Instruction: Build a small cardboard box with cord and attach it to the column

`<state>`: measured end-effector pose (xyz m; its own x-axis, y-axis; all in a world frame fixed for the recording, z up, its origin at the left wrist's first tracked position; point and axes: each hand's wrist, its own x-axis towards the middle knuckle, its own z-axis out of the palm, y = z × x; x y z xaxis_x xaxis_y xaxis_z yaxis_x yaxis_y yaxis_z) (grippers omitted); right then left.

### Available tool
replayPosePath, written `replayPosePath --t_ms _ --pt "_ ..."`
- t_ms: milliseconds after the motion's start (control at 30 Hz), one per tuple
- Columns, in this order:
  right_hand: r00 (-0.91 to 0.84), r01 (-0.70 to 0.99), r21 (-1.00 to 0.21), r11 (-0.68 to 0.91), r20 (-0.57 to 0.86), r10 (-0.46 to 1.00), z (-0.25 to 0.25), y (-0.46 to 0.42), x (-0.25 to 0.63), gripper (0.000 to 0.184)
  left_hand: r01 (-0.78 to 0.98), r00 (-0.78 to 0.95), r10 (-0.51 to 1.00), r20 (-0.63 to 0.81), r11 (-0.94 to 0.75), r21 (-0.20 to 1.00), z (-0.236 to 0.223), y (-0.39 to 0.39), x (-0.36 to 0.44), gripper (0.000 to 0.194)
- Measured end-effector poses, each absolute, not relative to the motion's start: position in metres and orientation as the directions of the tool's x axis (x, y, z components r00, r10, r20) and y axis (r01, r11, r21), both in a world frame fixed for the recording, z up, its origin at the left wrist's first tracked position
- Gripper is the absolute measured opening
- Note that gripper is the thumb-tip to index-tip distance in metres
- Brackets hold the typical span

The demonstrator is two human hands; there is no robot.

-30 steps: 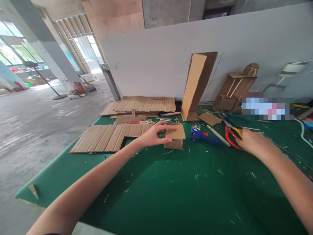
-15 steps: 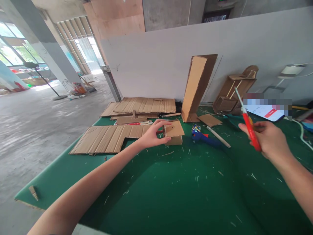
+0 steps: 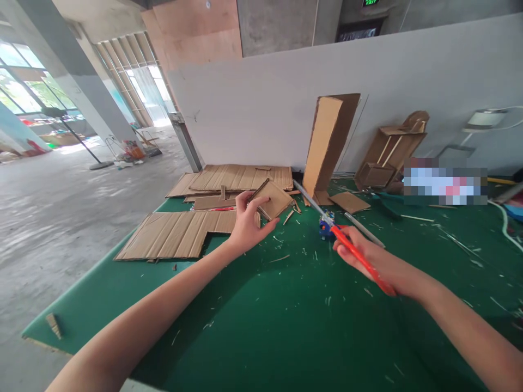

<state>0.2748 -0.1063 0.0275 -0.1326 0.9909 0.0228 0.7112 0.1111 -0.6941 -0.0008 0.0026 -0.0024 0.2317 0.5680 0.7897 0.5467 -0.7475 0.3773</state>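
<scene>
My left hand (image 3: 249, 223) grips a small cardboard box (image 3: 274, 198) by its left side, thumb near the lower corner. The box is tilted, its square face with a small dark hole turned toward me. My right hand (image 3: 362, 253) is wrapped round the handle of red-handled scissors (image 3: 355, 250). They show edge-on, their metal blades pointing up and left toward the box but apart from it. Just beyond the right hand lies a blue hot glue gun (image 3: 326, 228), partly hidden by the scissors and hand.
Cut cardboard sheets (image 3: 167, 234) lie left on the green table (image 3: 261, 326). A tall cardboard piece (image 3: 324, 147) stands at the back, near a cardboard construction (image 3: 382, 158) leaning on the wall. A flat cardboard square (image 3: 350, 202) and a pale stick-like tool (image 3: 363, 228) lie right of centre. Scraps are scattered about.
My right hand has brought the scissors left and down, toward the box. My left hand has turned the box and raised it slightly to the left, uncovering cardboard scraps behind it.
</scene>
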Motion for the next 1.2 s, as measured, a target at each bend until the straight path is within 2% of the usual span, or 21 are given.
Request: replayPosePath --t_ms 100,267,433,667,1200 --pt "-0.217 0.707 -0.705 0.055 -0.142 0.966 0.036 -0.11 0.268 0.035 0.556 0.205 0.562 0.801 -0.741 0.378 -0.002 0.002 0.0 0.05" --pt "-0.201 0.717 -0.696 0.025 -0.171 0.965 0.046 -0.115 0.257 0.034 0.557 0.202 0.523 0.828 -0.756 0.342 0.0 -0.001 0.001 0.049" --pt "-0.233 0.674 -0.737 0.039 -0.162 0.959 0.041 -0.117 0.252 0.031 0.577 0.223 0.466 0.857 -0.771 0.269 0.003 -0.004 0.003 0.048" --pt "-0.239 0.641 -0.765 0.056 -0.131 0.962 0.037 -0.117 0.249 0.028 0.606 0.222 0.471 0.854 -0.752 0.257 0.003 -0.007 0.004 0.046" --pt "-0.196 0.757 -0.641 0.128 -0.036 0.98 0.034 -0.115 0.245 0.026 0.561 0.228 0.38 0.896 -0.804 0.198 0.007 -0.01 0.005 0.04"
